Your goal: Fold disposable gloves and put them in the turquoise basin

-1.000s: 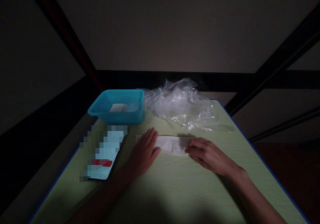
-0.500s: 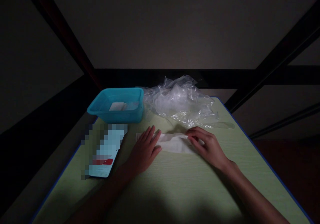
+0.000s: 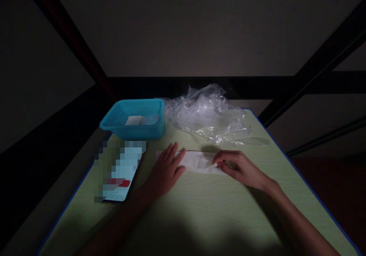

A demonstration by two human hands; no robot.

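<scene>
A flat white strip (image 3: 197, 161), cloth or paper, lies crosswise on the table in front of me. My left hand (image 3: 167, 168) rests flat on its left part with the fingers spread. Beyond those fingers, a thin, see-through end of the strip shows. At the right part, my right hand (image 3: 236, 168) has thumb and fingertips pinched together on the strip's surface. That hand covers the right end of the strip. Shallow creases show in the material beside the pinch.
A blue plastic basket (image 3: 133, 132) holding a small white piece stands at the back left. Next to it lies a heap of crumpled clear plastic bags (image 3: 206, 113). A lit phone (image 3: 120, 176), partly blurred, lies left on the pale table (image 3: 194, 214), which has a blue edge.
My right hand has moved its pinch from the strip's far edge a little toward me. The strip's raised far edge now lies flatter. My left hand stays in place.
</scene>
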